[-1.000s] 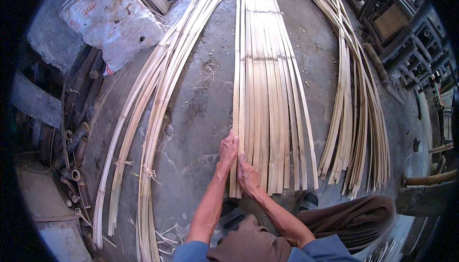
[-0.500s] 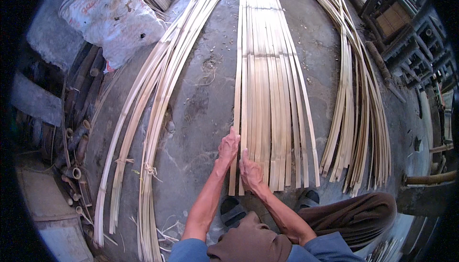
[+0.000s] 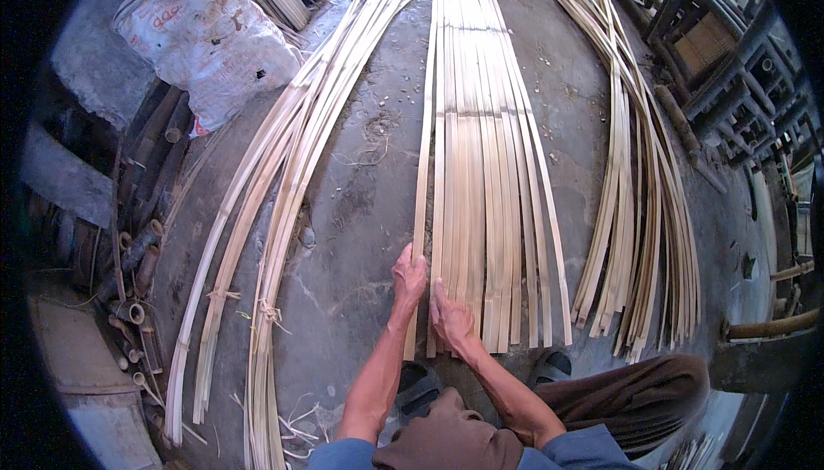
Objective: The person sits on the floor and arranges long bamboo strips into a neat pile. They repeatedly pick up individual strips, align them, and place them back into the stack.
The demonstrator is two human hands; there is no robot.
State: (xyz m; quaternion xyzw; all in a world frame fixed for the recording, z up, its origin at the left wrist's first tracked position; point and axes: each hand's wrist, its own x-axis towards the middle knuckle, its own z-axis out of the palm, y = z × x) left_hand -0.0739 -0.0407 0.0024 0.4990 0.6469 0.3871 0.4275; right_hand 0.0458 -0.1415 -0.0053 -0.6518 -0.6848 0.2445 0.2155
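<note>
A row of long pale bamboo strips (image 3: 463,212) lies side by side on the floor before me, darker node bands crossing it. My left hand (image 3: 409,276) is closed on the leftmost strip (image 3: 422,187), which stands slightly apart from the others at the near end. Close by, my right hand (image 3: 453,320) grips the neighbouring strip (image 3: 439,212) near its lower end, thumb and fingers along its edges. Parts of the fingers are hidden by the hands themselves. The strips' near ends reach almost to my sandals (image 3: 418,388).
Loosely tied bamboo strip bundles (image 3: 283,212) lie to the left, and another fanned bundle (image 3: 639,212) lies right. A white sack (image 3: 206,41) stands far left above bamboo tubes (image 3: 148,268). Dark wooden frames (image 3: 730,84) line the right. Small chips litter the concrete floor (image 3: 352,238).
Both hands have come slightly nearer to me. The leftmost strip has shifted toward me at its near end, and its gap from the neighbouring strip looks wider there. The view has tilted slightly.
</note>
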